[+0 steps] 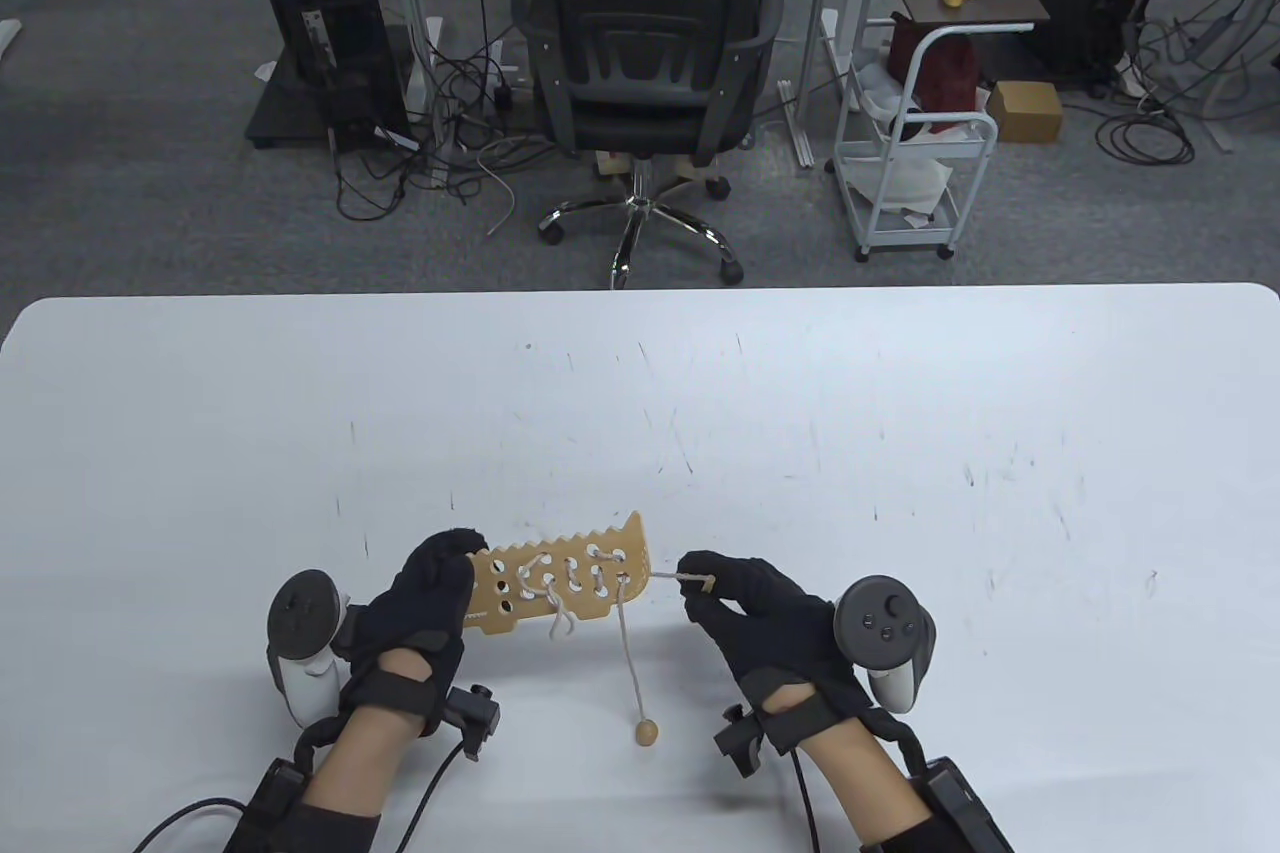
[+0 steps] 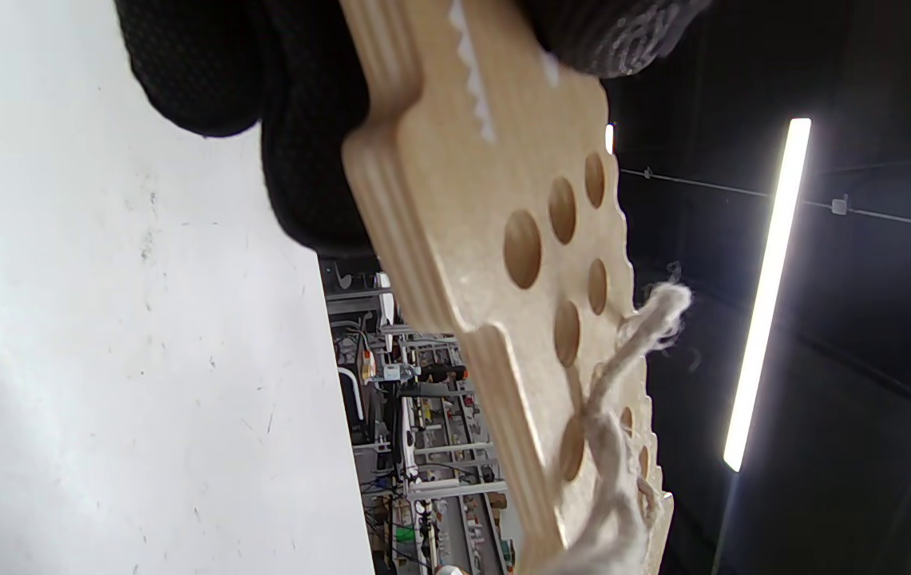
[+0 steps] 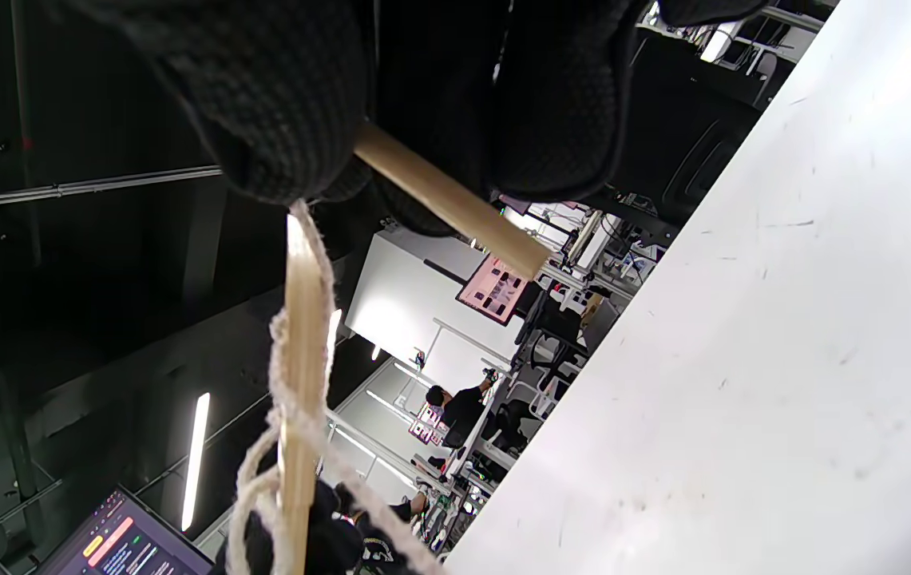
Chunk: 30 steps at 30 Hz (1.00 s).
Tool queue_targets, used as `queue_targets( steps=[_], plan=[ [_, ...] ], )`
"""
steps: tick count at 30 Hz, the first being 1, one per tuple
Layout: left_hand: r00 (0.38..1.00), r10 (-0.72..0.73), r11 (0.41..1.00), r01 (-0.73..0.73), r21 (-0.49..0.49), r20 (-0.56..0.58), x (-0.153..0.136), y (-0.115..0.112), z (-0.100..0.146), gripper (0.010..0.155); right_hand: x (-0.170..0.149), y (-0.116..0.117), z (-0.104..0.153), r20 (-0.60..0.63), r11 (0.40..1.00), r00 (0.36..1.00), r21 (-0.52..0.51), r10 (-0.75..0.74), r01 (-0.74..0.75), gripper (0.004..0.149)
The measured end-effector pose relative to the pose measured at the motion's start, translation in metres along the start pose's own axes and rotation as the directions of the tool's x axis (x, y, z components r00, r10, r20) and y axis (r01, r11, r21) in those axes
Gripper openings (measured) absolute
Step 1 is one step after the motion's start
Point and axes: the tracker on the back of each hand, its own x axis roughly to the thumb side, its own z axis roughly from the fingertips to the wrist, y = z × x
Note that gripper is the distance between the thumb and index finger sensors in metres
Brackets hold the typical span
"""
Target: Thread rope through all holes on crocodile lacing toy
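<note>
The lacing is partway done: on the flat, pale plywood crocodile board with its saw-toothed upper edge (image 1: 560, 578), the holes toward the right end already carry white loops, while several holes near the left end are bare (the left wrist view shows them open and unthreaded). The black-gloved right hand (image 1: 765, 618) sits just beside the board's right end, its thumb and fingertips pinching the slim wooden needle stick (image 1: 697, 579) tied to the off-white cotton rope (image 1: 560, 598), a short stretch of rope running taut from stick to board. The black-gloved left hand (image 1: 425, 608) holds the board's left end, fingers curled over it, lifting it slightly off the white table (image 1: 900, 453) and tilting it. A free strand hangs off the board's lower edge, ending in a round wooden bead (image 1: 647, 732) lying on the table. The next move likely calls for drawing the slack through, then aiming the stick's tip at the nearest bare hole.
</note>
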Motion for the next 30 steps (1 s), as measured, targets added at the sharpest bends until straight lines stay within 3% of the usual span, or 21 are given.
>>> queue_targets(
  steps=[30],
  plan=[
    [0.997,0.019,0.984,-0.006,0.177,-0.073,-0.009,0.036,-0.004,0.051,-0.003,-0.052,-0.001,-0.026,0.970,0.995,-0.226,-0.094,0.086,0.042]
  ],
)
